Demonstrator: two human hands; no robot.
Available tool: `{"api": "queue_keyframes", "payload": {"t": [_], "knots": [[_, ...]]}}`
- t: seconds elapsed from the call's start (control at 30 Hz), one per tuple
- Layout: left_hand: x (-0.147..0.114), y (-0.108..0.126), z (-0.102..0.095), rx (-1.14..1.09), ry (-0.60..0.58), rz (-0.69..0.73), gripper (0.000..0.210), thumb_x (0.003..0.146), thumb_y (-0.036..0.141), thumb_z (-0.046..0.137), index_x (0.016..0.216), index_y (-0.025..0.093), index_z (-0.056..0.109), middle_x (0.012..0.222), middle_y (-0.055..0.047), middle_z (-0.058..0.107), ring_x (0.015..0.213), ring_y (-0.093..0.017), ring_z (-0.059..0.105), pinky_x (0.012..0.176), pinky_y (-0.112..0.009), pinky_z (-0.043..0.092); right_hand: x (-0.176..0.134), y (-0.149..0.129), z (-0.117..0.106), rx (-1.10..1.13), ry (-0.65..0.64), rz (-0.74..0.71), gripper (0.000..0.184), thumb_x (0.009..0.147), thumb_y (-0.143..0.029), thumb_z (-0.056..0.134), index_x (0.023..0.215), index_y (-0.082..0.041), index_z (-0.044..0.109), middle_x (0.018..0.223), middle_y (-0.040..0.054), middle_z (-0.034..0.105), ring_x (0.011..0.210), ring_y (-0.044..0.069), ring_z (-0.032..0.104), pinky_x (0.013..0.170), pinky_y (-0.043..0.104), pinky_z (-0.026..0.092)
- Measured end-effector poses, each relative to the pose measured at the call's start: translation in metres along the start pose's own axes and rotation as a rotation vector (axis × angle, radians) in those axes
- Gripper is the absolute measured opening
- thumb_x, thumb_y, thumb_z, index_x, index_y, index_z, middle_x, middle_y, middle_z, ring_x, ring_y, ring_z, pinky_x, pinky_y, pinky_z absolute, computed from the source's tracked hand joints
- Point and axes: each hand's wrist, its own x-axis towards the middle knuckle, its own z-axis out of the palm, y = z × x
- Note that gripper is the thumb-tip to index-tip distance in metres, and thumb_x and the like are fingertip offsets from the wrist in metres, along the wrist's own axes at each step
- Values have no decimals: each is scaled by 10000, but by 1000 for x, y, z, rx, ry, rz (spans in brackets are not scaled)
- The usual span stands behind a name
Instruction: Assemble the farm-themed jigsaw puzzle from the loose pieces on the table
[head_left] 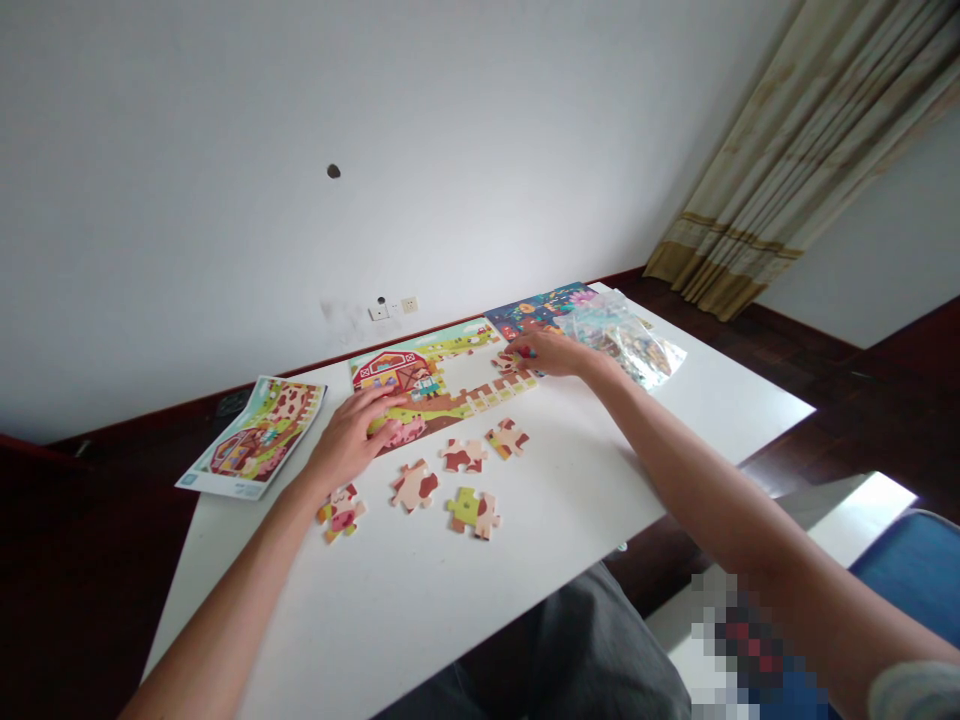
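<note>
Farm jigsaw (444, 409) on the tabletop (570, 480), border seemingly joined, middle gaping! Left hand (351, 430) spreads across it; right hand (550, 352), well apart, works a cow-patterned piece (501, 364) (gripped? can't tell). Five loose pieces (415, 486) remain.

You are working in soft, moderate light, apparently coming from the right of the white table (570, 480), on whose right end a plastic bag (622, 340) is throwing back sharp glare. Left of the table, the floor (97, 570) is sinking into near-black. On the table, puzzle pieces (414, 486) are casting faint shadows and blurring slightly. Right of it, wide-angle distortion is slanting the curtain (750, 190), while pixel blocks (750, 645) are masking a patch.
</note>
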Motion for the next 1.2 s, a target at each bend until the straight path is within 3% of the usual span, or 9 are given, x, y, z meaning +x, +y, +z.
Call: {"api": "queue_keyframes", "payload": {"t": [0.2,0.37,0.47,0.6,0.67,0.8,0.93,1.1,1.2], "knots": [[-1,-1,0,1,-2,3,405,1049,474,482,1366,306,669,1498,-63,578,1406,-275,511,1219,-503,387,-3,-3,-3,68,122,88,275,855,-314,739,1102,-193,726,1060,103,754,894,231,665,752,306,468],[-1,-1,0,7,-6,-7,406,1050,470,485,1372,301,665,1510,-64,569,1410,-279,510,1222,-510,384,-9,-7,-18,517,153,42,341,890,-481,680,1037,-178,731,982,80,770,877,208,682,778,316,508],[-1,-1,0,14,-12,-20,403,1050,459,491,1381,302,660,1517,-62,566,1420,-281,502,1228,-507,378,-18,-10,-30,685,-157,-28,435,863,-543,721,1092,-175,767,1024,78,783,898,194,689,802,308,513],[-1,-1,0,15,-16,-28,406,1049,465,493,1384,308,659,1519,-59,568,1423,-286,503,1228,-510,381,-26,-16,-35,618,-638,-83,415,817,-515,792,1064,-183,815,974,67,793,870,188,689,786,296,507],[-1,-1,1,17,-11,-29,406,1047,470,496,1382,313,663,1517,-58,571,1424,-289,504,1229,-514,381,-25,-20,-35,553,-575,-72,418,804,-501,807,1088,-195,817,958,57,784,856,183,676,763,288,492],[-2,-3,2,14,2,-24,401,1046,465,502,1389,331,661,1512,-51,574,1426,-285,502,1224,-517,388,-21,-30,-33,445,-240,-62,443,800,-517,805,1100,-192,801,793,4,683,702,132,558,664,268,420],[-1,-3,2,16,5,-11,395,1047,467,510,1382,328,667,1498,-55,583,1415,-281,511,1219,-515,394,-22,-51,-30,364,-358,-134,457,759,-535,843,1072,-205,794,729,-30,596,643,114,488,622,257,384],[-2,-1,1,10,-7,-15,397,1053,467,508,1392,321,656,1525,-56,563,1435,-282,495,1224,-515,389,-29,-89,-19,205,-411,-117,568,701,-486,908,1212,-283,762,927,19,691,748,165,604,638,268,432],[-1,1,-1,0,-25,-26,402,1060,470,498,1397,311,649,1542,-55,551,1454,-281,475,1232,-520,375,-32,-102,-15,196,-425,-178,439,758,-389,881,1178,-311,780,1016,33,728,853,195,646,718,286,470]]}}
